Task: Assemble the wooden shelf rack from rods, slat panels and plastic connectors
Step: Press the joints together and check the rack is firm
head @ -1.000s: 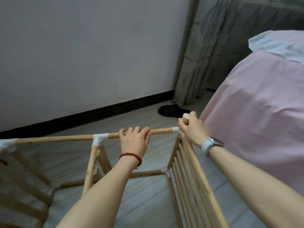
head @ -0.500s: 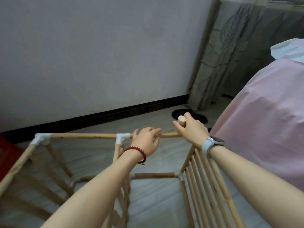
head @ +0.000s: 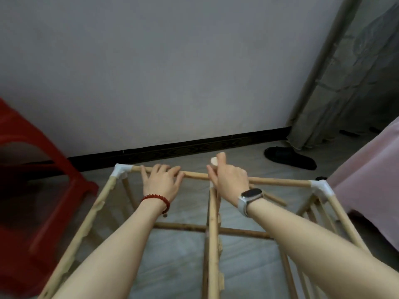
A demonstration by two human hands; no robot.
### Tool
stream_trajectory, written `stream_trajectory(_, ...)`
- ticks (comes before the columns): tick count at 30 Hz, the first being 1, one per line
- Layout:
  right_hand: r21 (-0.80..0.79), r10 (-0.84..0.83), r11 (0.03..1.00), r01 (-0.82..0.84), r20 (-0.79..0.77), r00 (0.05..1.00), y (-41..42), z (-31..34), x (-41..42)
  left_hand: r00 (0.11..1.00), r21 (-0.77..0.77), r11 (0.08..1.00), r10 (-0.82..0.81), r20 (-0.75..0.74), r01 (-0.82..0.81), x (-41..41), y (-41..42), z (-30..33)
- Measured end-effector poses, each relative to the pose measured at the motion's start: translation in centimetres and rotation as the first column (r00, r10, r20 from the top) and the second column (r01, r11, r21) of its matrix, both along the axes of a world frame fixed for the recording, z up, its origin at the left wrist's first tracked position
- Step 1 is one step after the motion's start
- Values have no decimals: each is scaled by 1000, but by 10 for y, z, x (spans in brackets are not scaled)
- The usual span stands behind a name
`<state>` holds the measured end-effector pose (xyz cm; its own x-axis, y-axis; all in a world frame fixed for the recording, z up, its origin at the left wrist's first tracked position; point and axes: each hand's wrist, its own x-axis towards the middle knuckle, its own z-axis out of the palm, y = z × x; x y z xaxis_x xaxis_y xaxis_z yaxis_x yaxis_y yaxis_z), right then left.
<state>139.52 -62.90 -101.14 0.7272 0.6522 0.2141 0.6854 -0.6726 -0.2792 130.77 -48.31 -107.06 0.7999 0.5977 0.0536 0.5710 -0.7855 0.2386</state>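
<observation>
The wooden rack frame stands on the floor below me, its far top rod (head: 278,181) running left to right between two white corner connectors (head: 121,170) (head: 321,187). My left hand (head: 162,180), with a red bead bracelet, rests over that rod left of the middle, fingers draped across it. My right hand (head: 230,180), with a watch at the wrist, grips a short wooden rod (head: 214,162) held upright at the middle joint, which the hand hides. A middle rail (head: 212,238) runs toward me. Slats (head: 323,212) show at the right side.
A red plastic stool (head: 28,190) stands close on the left. A pink-covered bed (head: 371,175) borders the right side. A black slipper (head: 290,157) lies on the floor by the grey curtain (head: 345,83). The wall with a dark skirting board (head: 172,152) is just beyond the rack.
The view has swung left, so the bed slid to the right edge and the red stool came in. My right hand moved with the short rod to the frame's middle joint; my left hand shifted along the top rod.
</observation>
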Motion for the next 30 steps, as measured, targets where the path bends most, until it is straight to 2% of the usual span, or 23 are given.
stream_trajectory(1,-149,18,989,-17,1,1000,-3,-12,0,1000,-5,1000,0,10,0,0,-2,-1)
stream_trajectory(2,-202,28,979,-27,6,1000,1,-13,3,1000,-3,1000,2,24,-2,-1,0,-1)
stream_trajectory(3,-181,42,983,-36,28,999,7,-5,10,999,-1,1000,4,35,-4,-1,1,-1)
stream_trajectory(5,72,16,997,-15,-17,1000,15,22,17,999,-1,1000,1,41,-1,-3,1,-2)
stream_trajectory(7,369,-35,928,51,-49,998,14,30,17,999,2,1000,-5,52,5,-4,2,-3)
stream_trajectory(8,350,-74,933,85,-44,996,10,22,12,999,1,1000,-11,40,11,-5,2,-3)
stream_trajectory(10,17,-33,999,33,-37,999,1,-8,-2,999,13,999,-41,2,41,-7,6,-1)
stream_trajectory(11,-105,-11,994,4,-61,998,-2,-18,-1,998,12,998,-67,-20,67,-8,8,-1)
stream_trajectory(14,-232,15,972,-30,-66,998,8,-10,15,989,-100,985,-146,-35,142,-14,18,6)
stream_trajectory(16,-214,26,976,-43,-82,996,17,-2,18,987,-126,980,-151,53,156,-25,28,10)
stream_trajectory(17,-167,43,984,-59,-95,995,24,1,14,988,-87,989,-108,107,117,-34,35,14)
stream_trajectory(19,-61,60,996,-71,-174,983,38,2,-1,986,52,998,31,161,-40,-53,51,19)
stream_trajectory(21,-3,90,996,-94,-278,956,63,4,-14,978,104,975,186,97,-196,-75,66,21)
stream_trajectory(23,18,168,985,-172,-334,927,89,4,-25,959,26,959,281,-41,-281,-93,76,16)
stream_trajectory(25,58,266,963,-263,-351,898,112,4,-35,948,-167,937,286,-138,-307,-106,79,8)
stream_trajectory(27,73,350,936,-346,-328,878,137,6,-45,949,-310,897,290,-126,-315,-114,80,0)
stream_trajectory(30,145,428,903,-403,-238,872,176,27,-57,947,-274,907,312,-77,-321,-115,82,0)
